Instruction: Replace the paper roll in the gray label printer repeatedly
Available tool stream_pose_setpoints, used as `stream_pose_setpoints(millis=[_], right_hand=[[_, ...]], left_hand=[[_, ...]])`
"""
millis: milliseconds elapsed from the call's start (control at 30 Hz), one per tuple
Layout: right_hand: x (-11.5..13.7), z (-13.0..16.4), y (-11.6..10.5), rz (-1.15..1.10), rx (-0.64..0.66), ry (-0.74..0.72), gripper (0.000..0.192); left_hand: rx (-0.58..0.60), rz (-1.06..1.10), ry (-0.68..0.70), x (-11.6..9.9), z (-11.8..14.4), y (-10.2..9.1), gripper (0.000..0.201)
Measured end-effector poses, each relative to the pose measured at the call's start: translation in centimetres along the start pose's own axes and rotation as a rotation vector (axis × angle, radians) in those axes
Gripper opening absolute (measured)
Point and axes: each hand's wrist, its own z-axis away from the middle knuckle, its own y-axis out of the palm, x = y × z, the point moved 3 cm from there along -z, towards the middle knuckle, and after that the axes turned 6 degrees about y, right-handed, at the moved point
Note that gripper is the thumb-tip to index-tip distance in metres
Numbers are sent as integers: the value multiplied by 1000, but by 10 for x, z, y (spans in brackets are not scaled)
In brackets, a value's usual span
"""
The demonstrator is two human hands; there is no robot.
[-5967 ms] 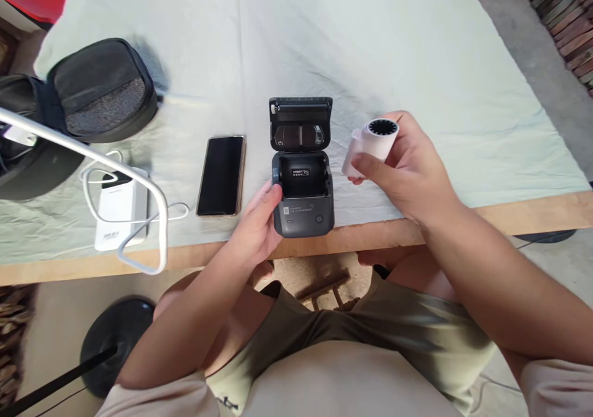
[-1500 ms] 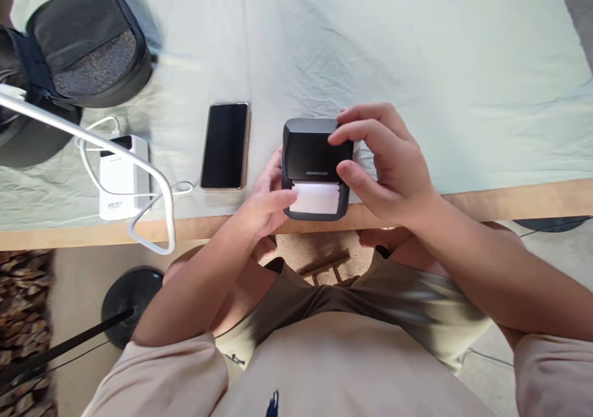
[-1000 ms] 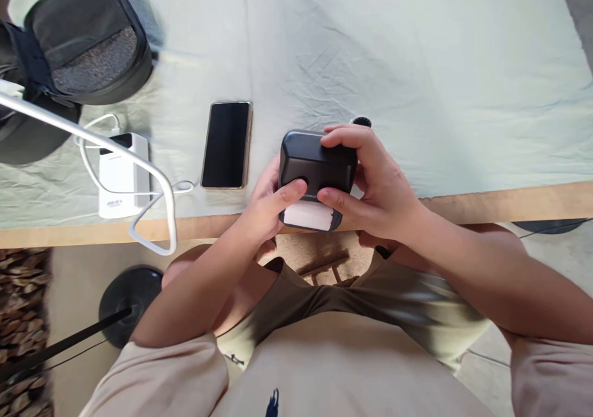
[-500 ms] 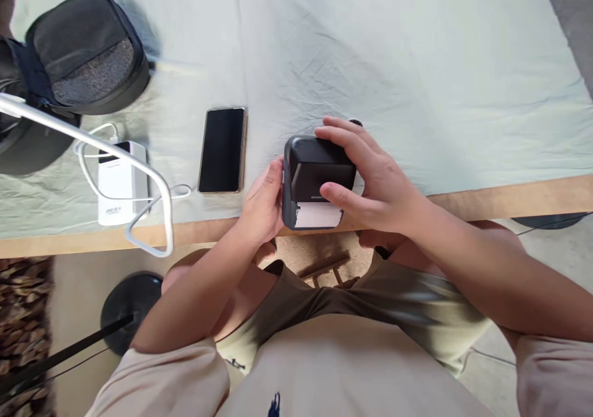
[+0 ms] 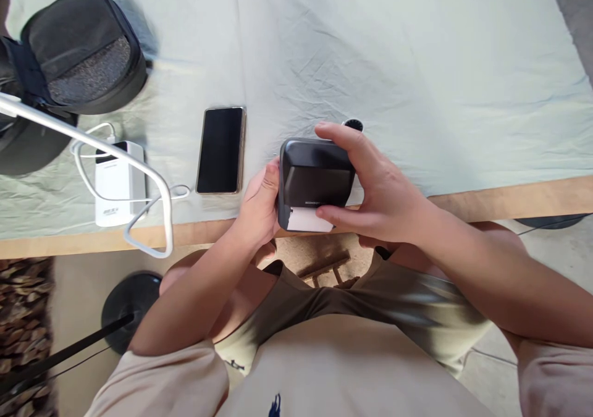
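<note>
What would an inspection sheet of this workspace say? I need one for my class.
Surface: pale, wrinkled cloth over a table with a wooden edge.
Job's things: black device, lid down, white paper at its front; a round thing, mostly hidden behind the right hand.
Clutter: phone, open case, power bank; white bar crossing above.
Hands: left hand holds the device's left side; right hand's fingers span it, thumb at the paper.
Cables: white cable looped around the power bank.
Surroundings: black round base, brown pile on the floor.
Other people: nothing seen.
</note>
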Motion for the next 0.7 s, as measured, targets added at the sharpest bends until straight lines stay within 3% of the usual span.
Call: stream_pose_setpoints(millis=[167, 333, 533, 700], right_hand=[[4, 1, -6, 152, -109, 36, 77], [14, 2, -18, 301, -308, 59, 44], [7, 3, -21, 143, -441, 196, 35], [9, -2, -18, 95, -424, 93, 17]], left_hand=[[-18, 46, -79, 4, -4, 0, 51], [87, 133, -100, 4, -4, 3, 54], [158, 113, -95, -1, -2, 4, 46], [151, 79, -77, -1, -3, 4, 50]])
